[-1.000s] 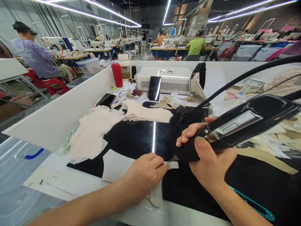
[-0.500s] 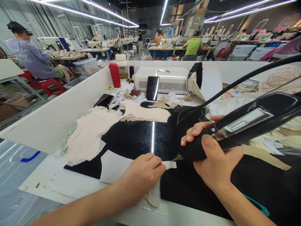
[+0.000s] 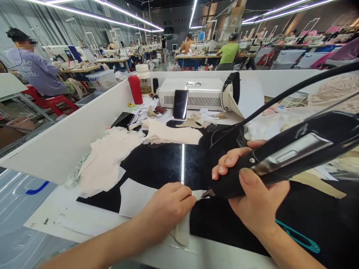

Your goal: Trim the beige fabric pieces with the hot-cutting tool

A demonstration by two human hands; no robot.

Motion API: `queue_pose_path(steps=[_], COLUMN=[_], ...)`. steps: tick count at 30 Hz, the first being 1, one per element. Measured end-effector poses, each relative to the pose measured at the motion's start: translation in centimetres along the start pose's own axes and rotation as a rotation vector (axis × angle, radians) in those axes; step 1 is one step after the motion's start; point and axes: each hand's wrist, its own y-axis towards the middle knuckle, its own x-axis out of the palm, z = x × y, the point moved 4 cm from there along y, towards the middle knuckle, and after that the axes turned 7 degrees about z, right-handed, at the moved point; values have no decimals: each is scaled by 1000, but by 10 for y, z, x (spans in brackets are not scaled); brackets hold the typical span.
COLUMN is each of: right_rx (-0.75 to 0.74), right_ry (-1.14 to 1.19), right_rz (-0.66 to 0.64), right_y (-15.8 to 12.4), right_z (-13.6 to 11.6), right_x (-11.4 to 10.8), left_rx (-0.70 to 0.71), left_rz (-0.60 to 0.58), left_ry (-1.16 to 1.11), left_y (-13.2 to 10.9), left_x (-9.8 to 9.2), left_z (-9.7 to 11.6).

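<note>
My right hand is wrapped round black corded electric scissors, thumb on the near side. Their small metal tip points left and meets the end of a pale fabric strip. Closed on that strip, my left hand presses it down near the table's front edge, its fingertips partly hidden. Below this hand a cream strip end hangs toward the edge. A white cut piece lies flat to the left of the hand.
Stacked cream fabric pieces cover the left of the black table top, another stack behind. A phone leans on a white machine. Teal snips lie by my right forearm. The scissors' black cord arcs across the right.
The scissors' tip has moved slightly left into the strip's end, which now shows a narrow cut sliver. My left hand has barely shifted. More of the teal snips shows.
</note>
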Motion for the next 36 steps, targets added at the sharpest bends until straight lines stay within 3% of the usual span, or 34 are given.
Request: queue_pose_path(steps=[4,20,24,27,30,36], right_rx=[-9,-38,-42,-35,-44,-39], right_ry=[5,-30,-54,-89,-112,-146], right_rz=[-51,-8,-13,-1,0,36], right_y=[-6,2,0,-2,-5,-15], right_z=[1,-1,2,2,-2,-11], right_x=[2,-9,-9,-10,-10,-12], left_rx=[0,0,23,31,-7,-141], left_rz=[-6,-16,7,89,158,111], left_ry=[8,39,61,121,157,203], left_y=[1,0,0,-1,-5,-17], left_x=[-1,1,0,-3,-6,0], left_z=[0,-1,0,5,12,19])
